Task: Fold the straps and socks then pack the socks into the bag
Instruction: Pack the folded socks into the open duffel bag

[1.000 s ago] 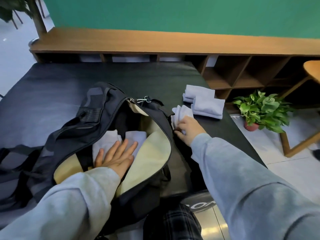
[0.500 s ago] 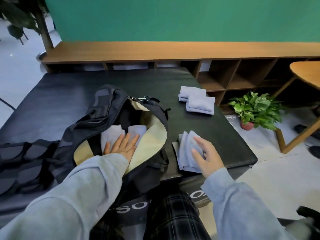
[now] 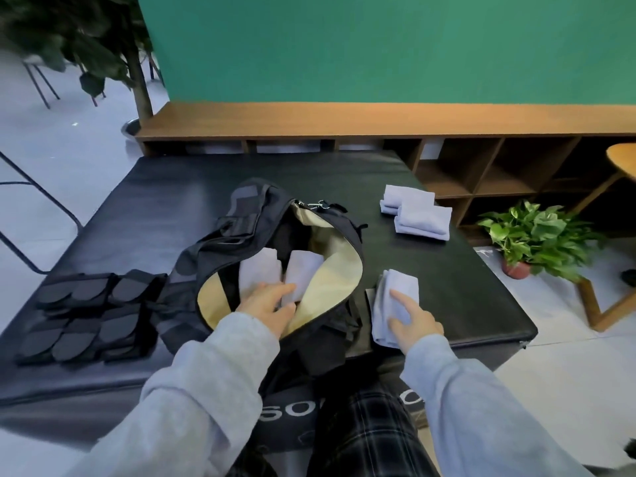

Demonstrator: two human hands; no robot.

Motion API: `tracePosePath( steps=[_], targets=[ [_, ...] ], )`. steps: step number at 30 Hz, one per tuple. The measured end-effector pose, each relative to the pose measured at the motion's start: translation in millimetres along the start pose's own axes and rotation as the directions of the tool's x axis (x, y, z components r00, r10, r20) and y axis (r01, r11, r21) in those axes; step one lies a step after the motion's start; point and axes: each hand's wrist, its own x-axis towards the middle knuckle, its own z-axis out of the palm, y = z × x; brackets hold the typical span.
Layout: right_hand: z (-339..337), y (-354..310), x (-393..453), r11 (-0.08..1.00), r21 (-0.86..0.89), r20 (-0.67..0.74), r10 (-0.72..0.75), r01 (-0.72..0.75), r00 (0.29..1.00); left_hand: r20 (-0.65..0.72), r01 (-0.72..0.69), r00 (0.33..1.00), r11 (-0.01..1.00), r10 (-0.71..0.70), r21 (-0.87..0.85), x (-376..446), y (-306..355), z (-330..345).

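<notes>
Head view. The bag (image 3: 275, 256), black with a tan lining, lies open on the black padded desk (image 3: 464, 290), its mouth facing the person. Two folded pale socks (image 3: 261, 270) sit side by side inside the opening. The left hand (image 3: 268, 306) reaches into the mouth, fingers loosely spread and resting on the packed socks; they are not closed around anything. The right hand (image 3: 411, 321) lies flat on a folded sock bundle (image 3: 395, 301) just right of the bag, index finger extended, fingers straight and pressing down, nothing clasped. This bundle sits near the desk's front edge.

Two more folded sock pairs (image 3: 418, 215) lie stacked and overlapping toward the far right corner, well apart from the bag and close to the right edge. The folded straps (image 3: 93, 315), black, lie in a flat block at the left of the desk, just beside the bag. Open desk surface extends behind the bag to the far edge and between the near bundle and the far pairs.

Beyond the desk's far edge runs a wooden shelf unit (image 3: 481, 173) against a green wall (image 3: 378, 46). A potted plant (image 3: 537, 235) stands on the floor off the right edge.

White lettering on the front face of the desk (image 3: 292, 411) is partly hidden by the person's leg; only "SO" reads clearly.
</notes>
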Motion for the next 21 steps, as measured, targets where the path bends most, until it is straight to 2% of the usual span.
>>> tracePosePath(
  steps=[3,6,8,11,14,17,21],
  targets=[
    [3,-6,-11,0.998,-0.028,-0.017,-0.064,0.063,0.998,-0.004,0.009,1.0,1.0,-0.009,-0.012,-9,2,-1],
    [5,-11,-32,0.983,0.104,-0.079,-0.142,0.149,0.987,0.012,-0.022,1.0,0.998,0.023,-0.054,-22,6,-3],
    [2,-17,-48,0.95,0.21,-0.187,-0.195,0.233,0.963,-0.01,-0.021,1.0,0.997,0.022,0.072,-25,9,-10],
    [-10,-35,-67,0.855,0.299,-0.336,-0.321,0.424,0.885,-0.235,0.011,0.968,0.925,0.084,0.379,-27,11,-21],
    [-20,-61,-84,0.732,0.291,-0.402,-0.49,0.616,0.773,-0.414,-0.011,0.883,0.891,0.221,0.453,-29,2,-29],
    [-19,-78,-89,0.67,0.258,-0.398,-0.583,0.696,0.708,-0.444,-0.049,0.842,0.863,0.307,0.504,-24,-12,-35],
    [-3,-95,-86,0.646,0.31,-0.342,-0.609,0.698,0.716,-0.493,-0.004,0.808,0.838,0.324,0.546,-25,-20,-42]
  ],
)
